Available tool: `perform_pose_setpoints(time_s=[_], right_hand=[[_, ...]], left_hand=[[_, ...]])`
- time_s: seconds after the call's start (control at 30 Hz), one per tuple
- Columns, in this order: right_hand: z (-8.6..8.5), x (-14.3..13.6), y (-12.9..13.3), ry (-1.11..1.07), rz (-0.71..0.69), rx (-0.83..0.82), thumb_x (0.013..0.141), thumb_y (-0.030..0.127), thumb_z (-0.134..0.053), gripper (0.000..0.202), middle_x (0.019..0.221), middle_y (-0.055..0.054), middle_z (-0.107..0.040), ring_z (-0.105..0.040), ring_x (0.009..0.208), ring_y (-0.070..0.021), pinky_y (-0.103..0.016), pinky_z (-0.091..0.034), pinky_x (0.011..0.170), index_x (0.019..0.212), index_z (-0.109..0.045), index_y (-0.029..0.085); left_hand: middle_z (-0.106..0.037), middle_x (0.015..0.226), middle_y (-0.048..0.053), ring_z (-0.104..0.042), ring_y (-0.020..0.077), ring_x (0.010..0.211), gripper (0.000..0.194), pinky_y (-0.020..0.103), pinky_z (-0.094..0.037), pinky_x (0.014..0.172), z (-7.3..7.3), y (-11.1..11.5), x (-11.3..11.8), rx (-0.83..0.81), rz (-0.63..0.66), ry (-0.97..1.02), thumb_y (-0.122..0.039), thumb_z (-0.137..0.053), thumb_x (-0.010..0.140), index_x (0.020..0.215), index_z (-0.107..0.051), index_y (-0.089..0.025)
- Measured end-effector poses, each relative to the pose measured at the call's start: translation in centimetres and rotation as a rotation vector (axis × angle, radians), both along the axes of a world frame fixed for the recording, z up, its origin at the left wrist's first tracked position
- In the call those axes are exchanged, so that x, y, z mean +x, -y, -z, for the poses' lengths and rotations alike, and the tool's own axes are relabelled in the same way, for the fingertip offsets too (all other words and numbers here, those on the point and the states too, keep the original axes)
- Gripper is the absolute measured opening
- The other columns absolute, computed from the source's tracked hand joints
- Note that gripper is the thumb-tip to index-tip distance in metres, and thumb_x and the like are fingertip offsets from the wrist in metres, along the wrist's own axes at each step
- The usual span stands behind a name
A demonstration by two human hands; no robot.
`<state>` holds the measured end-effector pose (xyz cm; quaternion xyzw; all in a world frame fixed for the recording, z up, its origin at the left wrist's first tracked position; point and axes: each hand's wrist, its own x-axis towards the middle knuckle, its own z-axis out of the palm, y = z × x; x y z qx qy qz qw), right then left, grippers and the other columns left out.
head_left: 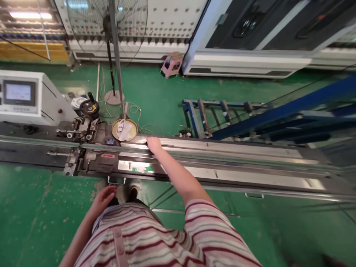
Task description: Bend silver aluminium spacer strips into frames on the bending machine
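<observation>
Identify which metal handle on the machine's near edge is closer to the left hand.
The handle below the red label, just beyond the left hand; the other handle sits farther right.

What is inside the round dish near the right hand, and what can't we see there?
Pale, crumpled scraps lie inside the dish; whether paper or cloth, I cannot tell. Whatever is under them is covered.
</observation>
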<state>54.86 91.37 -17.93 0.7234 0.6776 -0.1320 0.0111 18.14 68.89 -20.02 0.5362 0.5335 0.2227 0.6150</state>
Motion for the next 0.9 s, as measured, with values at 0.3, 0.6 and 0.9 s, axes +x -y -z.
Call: perform_pose_setpoints(time_s=[0.3,0.6,0.9], right_hand=[[3.9,8.7,16.1,-0.485,0.799,0.868,0.100,0.040,-0.038,0.046,0.132,-0.020,-0.061,-0.058,0.121,-0.0251,-0.037,-0.048,0.101,0.131,-0.058,0.012],[14.0,10.2,28.6,-1.121,1.627,0.655,0.071,0.047,-0.065,0.041,0.093,-0.008,-0.071,-0.065,0.089,-0.0230,-0.034,-0.050,0.079,0.100,-0.063,0.018],[11.5,11.0,32.2,-1.574,1.318,1.004,0.067,0.040,-0.066,0.046,0.068,0.001,-0.066,-0.063,0.066,-0.0164,-0.028,-0.050,0.067,0.108,-0.064,0.018]], left_hand=[[-0.069,0.125,0.015,-0.064,0.0272,0.117,0.059,0.041,-0.047,0.107,-2.6,-5.3,-0.1,0.097,0.184,-0.020,-0.059,-0.061,0.089,0.129,-0.060,-0.016],[-0.068,0.125,0.015,-0.063,0.0264,0.116,0.055,0.044,-0.046,0.108,-3.8,-9.2,5.0,0.113,0.558,0.017,-0.056,-0.060,0.091,0.129,-0.060,-0.016],[-0.069,0.124,0.014,-0.064,0.0286,0.118,0.060,0.049,-0.046,0.111,-4.5,-9.9,9.5,0.141,0.741,-0.001,-0.062,-0.063,0.086,0.127,-0.062,-0.018]])
